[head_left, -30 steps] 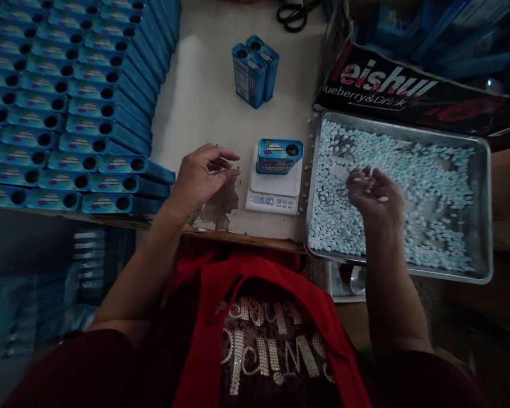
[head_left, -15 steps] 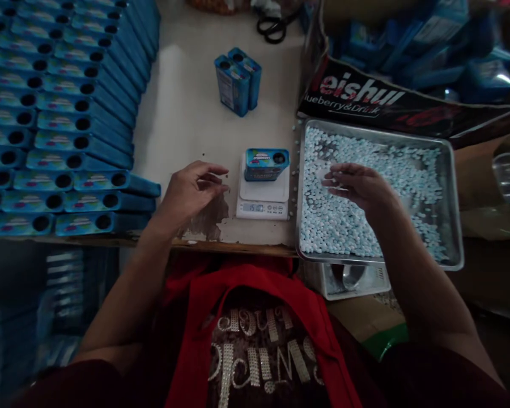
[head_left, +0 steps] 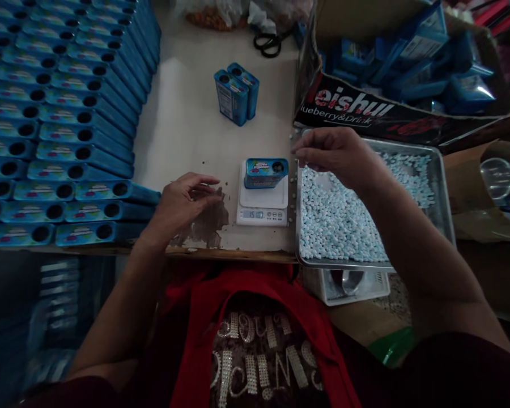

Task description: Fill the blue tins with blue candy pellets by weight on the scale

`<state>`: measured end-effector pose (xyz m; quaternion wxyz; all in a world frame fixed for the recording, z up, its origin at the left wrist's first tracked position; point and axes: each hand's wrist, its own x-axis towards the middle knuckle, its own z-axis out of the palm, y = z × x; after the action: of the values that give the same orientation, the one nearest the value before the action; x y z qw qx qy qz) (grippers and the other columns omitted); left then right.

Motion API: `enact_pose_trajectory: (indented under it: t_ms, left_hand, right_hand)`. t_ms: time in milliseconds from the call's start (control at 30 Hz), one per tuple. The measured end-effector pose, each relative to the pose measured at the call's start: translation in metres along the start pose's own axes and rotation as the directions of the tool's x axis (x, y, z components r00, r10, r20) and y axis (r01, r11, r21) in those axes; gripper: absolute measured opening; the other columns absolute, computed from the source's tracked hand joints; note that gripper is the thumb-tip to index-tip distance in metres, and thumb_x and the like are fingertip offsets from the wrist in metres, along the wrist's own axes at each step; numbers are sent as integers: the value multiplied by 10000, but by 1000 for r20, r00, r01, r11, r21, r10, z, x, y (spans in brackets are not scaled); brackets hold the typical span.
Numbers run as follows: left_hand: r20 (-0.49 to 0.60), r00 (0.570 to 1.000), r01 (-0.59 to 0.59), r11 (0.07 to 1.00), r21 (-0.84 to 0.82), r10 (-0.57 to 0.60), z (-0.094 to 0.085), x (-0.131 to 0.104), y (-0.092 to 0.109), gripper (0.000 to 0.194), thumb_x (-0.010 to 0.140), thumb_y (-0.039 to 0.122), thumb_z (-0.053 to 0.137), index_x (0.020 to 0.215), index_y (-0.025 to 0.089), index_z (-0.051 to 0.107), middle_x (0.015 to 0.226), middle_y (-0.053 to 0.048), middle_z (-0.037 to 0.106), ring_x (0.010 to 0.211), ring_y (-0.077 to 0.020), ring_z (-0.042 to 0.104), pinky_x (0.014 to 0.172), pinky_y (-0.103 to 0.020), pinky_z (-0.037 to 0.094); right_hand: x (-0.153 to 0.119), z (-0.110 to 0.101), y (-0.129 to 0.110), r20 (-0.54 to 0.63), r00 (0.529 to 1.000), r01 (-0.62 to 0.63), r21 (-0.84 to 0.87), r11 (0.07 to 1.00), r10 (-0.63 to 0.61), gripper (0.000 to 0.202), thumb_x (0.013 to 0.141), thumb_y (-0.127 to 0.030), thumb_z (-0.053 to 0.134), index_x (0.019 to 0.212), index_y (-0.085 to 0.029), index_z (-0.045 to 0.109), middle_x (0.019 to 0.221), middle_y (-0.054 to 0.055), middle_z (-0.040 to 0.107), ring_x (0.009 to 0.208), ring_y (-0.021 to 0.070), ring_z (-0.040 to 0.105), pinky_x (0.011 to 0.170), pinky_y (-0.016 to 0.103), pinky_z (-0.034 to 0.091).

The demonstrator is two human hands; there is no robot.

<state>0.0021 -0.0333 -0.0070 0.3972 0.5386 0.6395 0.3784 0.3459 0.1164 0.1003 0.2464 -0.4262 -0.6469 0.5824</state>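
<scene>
A blue box with a dark round hole in its top stands upright on a small white kitchen scale, whose display is lit. To the left of the scale, my left hand hovers over the table with fingers loosely apart and nothing in it. My right hand is above the upper left corner of a metal tray, its fingertips pinched together. Whatever lies between them is too small to make out. Small pale blue and white pellets cover much of the tray.
Rows of blue boxes fill the left side. Two more boxes stand behind the scale. Black-handled scissors lie at the back. A black carton with blue boxes stands behind the tray. Below it is a white basket.
My right hand has moved left and away from me, from over the tray's pellets toward the scale side, its fingers closing. My left hand has shifted slightly left.
</scene>
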Motion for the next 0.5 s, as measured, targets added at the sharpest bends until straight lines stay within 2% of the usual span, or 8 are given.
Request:
enact_pose_trajectory:
  t_ms: [200, 333, 400, 500]
  left_hand:
    - [-30, 999, -16, 999, 32, 17, -7, -2, -10, 475, 873, 614, 1007, 1188, 273, 907, 1181, -98, 872, 971, -288, 860, 929, -428, 737]
    - [-33, 999, -13, 999, 31, 14, -12, -5, -12, 431, 888, 567, 1003, 1190, 276, 905, 1178, -95, 872, 983, -291, 868, 939, -427, 737]
    - [-31, 1000, -5, 999, 32, 6, -14, -6, -11, 423, 893, 541, 1002, 1204, 273, 900, 1145, -90, 869, 993, -295, 872, 956, -433, 738]
    - [-37, 999, -2, 1000, 12, 2, -16, -7, -10, 433, 890, 504, 984, 1238, 260, 900, 1151, -93, 862, 1035, -302, 879, 993, -441, 739]
  right_hand:
    - [20, 15, -17, 142, 985, 134, -302, 944, -95, 259, 798, -254, 1105, 850, -247, 852, 701, -27, 677, 709, 161, 583, 628, 333, 411]
    - [20, 21, -20, 159, 982, 150, -342, 928, -101, 283, 743, -287, 1143, 858, -260, 886, 699, -33, 668, 718, 162, 581, 652, 333, 414]
    - [18, 19, -20, 109, 987, 142, -301, 943, -114, 261, 757, -278, 1133, 893, -267, 910, 728, -17, 706, 728, 170, 572, 653, 337, 404]
    - [16, -3, -6, -97, 987, 113, -117, 987, -125, 160, 856, -266, 1055, 909, -253, 905, 798, 20, 761, 719, 163, 518, 630, 335, 355]
